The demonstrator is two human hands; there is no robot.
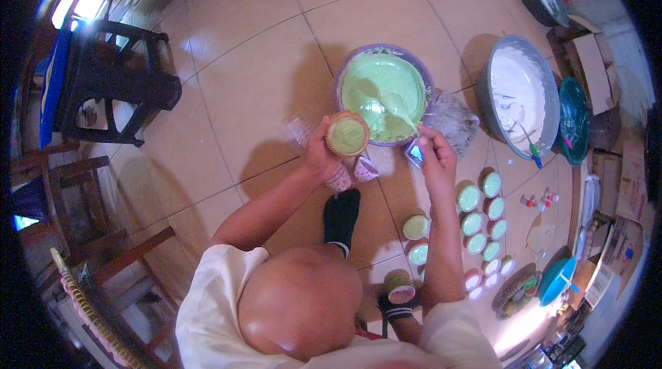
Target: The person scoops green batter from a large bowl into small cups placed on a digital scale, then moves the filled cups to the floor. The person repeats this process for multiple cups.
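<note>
My left hand point(319, 149) holds a paper baking cup point(347, 134) filled with green batter, tilted up towards the camera. My right hand point(438, 154) grips the handle end of a spoon point(401, 108) whose bowl is over the green batter. That batter fills much of a purple-rimmed basin point(382, 92) on the floor. Below the basin stands a patterned paper cup point(366, 169), with stacked paper cups point(339, 179) beside it, close under my left hand. Several filled green cups point(471, 224) stand in rows on the tiles to the right of my right forearm, and others point(416, 227) to its left.
A grey basin point(517, 95) of white batter with utensils stands at the right, a green basin point(573, 121) behind it. A crumpled plastic bag point(452, 123) lies by the purple basin. Small bottles point(540, 201) lie right of the filled cups. A dark stool point(124, 79) is at the left.
</note>
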